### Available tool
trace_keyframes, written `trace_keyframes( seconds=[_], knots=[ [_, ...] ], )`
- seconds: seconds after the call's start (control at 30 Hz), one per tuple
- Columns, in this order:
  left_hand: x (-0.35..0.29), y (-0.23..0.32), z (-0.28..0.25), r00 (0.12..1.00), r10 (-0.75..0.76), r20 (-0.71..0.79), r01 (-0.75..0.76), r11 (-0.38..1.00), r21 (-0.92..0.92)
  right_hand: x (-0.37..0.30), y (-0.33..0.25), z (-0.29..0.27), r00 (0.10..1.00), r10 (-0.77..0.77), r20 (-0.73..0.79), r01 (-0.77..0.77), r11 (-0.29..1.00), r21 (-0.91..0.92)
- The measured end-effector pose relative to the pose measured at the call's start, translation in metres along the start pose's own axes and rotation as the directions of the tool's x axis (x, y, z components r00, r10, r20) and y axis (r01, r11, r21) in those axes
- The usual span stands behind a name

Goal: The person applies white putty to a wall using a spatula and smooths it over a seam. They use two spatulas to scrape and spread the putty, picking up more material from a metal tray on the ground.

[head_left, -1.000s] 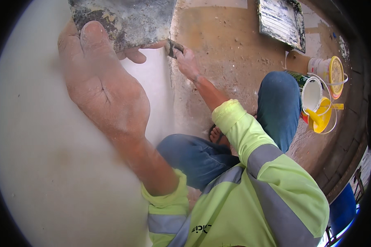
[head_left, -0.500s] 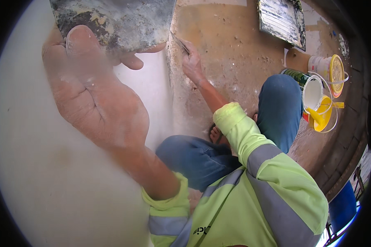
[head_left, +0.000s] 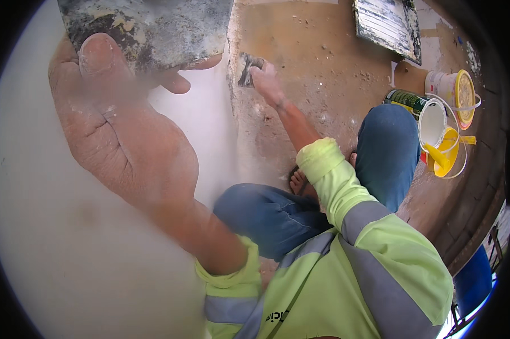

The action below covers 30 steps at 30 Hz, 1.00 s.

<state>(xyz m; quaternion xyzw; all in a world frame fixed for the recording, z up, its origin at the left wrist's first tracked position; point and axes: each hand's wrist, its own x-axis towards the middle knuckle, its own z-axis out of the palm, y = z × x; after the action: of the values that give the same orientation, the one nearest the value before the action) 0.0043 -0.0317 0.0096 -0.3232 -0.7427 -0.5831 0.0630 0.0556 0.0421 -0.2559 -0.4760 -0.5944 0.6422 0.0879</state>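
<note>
Sleeves [head_left: 345,186] of bright yellow-green, with grey bands, are rolled up on both arms. The left hand [head_left: 125,127] is big and close, and it looks dusty. It is closed on the lower edge of a flat metal plate [head_left: 170,31], with the thumb on top and some fingertips [head_left: 177,83] poking out from under it. The plate is grey with dark and pale spots, and it runs past the top of the view. A smooth white wall [head_left: 68,265] is beside this hand. I cannot tell if the plate touches it.

Two bent knees in blue jeans [head_left: 388,158] are lower down, one on each side of the right arm. Bare toes [head_left: 296,182] peek out near that arm. The right hand [head_left: 269,85] is farther off, down low, curled around a small dark scraper [head_left: 246,70]. The scraper is just beside the line where the wall meets the brown floor [head_left: 317,34]. I cannot see if it touches.

Past the right knee, a green tin [head_left: 406,101], a yellow pail [head_left: 450,150] and a white tub [head_left: 442,85] with a yellow lid are close together. Farther up is a black tray [head_left: 388,53] with white streaks.
</note>
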Motion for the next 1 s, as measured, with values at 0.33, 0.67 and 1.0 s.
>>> trace_keyframes(
  seconds=[0.33,0.67,1.0],
  knots=[
    [0.004,-0.006,0.014,0.995,-0.063,0.079,0.061,0.998,0.024,0.116,0.01,0.02,0.98,0.031,0.195,-0.005,0.991,-0.131],
    [0.005,0.005,0.012,0.995,-0.101,0.022,0.099,0.993,0.063,0.067,-0.048,0.015,0.963,-0.135,0.233,0.085,0.974,0.212],
    [0.005,0.005,-0.006,0.999,-0.023,-0.023,0.022,0.999,-0.049,-0.014,-0.145,-0.027,0.926,-0.343,0.157,0.306,0.927,0.219]
  ],
)
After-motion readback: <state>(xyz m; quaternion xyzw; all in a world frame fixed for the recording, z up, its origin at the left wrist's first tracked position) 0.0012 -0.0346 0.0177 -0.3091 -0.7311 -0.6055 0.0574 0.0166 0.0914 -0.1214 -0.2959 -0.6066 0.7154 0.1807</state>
